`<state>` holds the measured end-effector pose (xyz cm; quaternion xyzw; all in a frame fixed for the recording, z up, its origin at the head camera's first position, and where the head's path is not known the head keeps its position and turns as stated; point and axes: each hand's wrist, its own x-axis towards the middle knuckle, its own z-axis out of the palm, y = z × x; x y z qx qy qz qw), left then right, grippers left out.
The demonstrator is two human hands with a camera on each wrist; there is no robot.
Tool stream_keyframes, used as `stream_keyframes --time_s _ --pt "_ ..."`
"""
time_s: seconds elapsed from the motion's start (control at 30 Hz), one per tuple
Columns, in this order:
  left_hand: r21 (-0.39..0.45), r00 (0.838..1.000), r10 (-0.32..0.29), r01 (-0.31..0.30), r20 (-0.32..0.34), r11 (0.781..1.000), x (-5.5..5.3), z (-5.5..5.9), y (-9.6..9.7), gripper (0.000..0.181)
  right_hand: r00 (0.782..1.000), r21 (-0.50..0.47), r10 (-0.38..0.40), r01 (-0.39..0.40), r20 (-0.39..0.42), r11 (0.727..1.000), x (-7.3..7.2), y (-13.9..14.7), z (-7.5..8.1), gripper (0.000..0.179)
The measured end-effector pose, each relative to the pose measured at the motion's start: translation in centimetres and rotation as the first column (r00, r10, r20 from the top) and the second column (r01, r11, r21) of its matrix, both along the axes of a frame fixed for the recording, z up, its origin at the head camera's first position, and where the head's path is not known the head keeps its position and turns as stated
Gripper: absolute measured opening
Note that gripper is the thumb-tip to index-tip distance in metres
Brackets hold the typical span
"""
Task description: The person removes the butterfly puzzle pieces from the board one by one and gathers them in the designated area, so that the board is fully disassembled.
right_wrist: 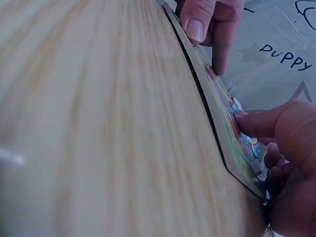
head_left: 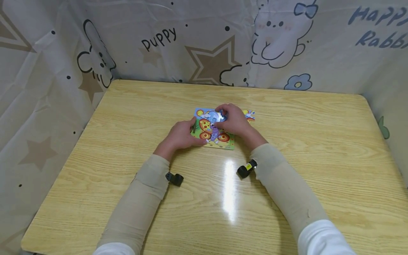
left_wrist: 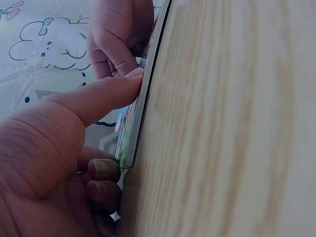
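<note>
A butterfly jigsaw puzzle board [head_left: 215, 135] lies flat on the table, with a blue sky, a sun and a butterfly in orange, yellow and purple. My left hand [head_left: 182, 135] grips its near left corner, thumb along the front edge and fingers at the left side. Over the board's upper right part, my right hand [head_left: 235, 122] pinches a bluish puzzle piece [head_left: 220, 116] between thumb and fingers, low against the picture. In the right wrist view the right thumb [right_wrist: 256, 122] comes down at the board's face. The right hand hides much of the piece.
Another colourful puzzle part [head_left: 249, 115] shows beyond the right hand, partly covered by it. The wooden table [head_left: 127, 106] reaches back to a printed cloth backdrop [head_left: 127, 67]. Black wrist cameras [head_left: 174, 179] sit on both forearms, and a light glare streaks the tabletop.
</note>
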<state>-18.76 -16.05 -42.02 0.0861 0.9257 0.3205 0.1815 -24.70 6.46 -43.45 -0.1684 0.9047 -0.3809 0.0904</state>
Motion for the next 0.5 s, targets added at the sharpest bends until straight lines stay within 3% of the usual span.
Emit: stream_keyframes --time_s 0.5 --pt "0.008 1.000 0.013 -0.013 0.005 1.000 -0.09 -0.20 0.03 0.106 1.000 -0.077 -0.001 0.002 0.015 0.997 -0.18 0.35 -0.41 0.047"
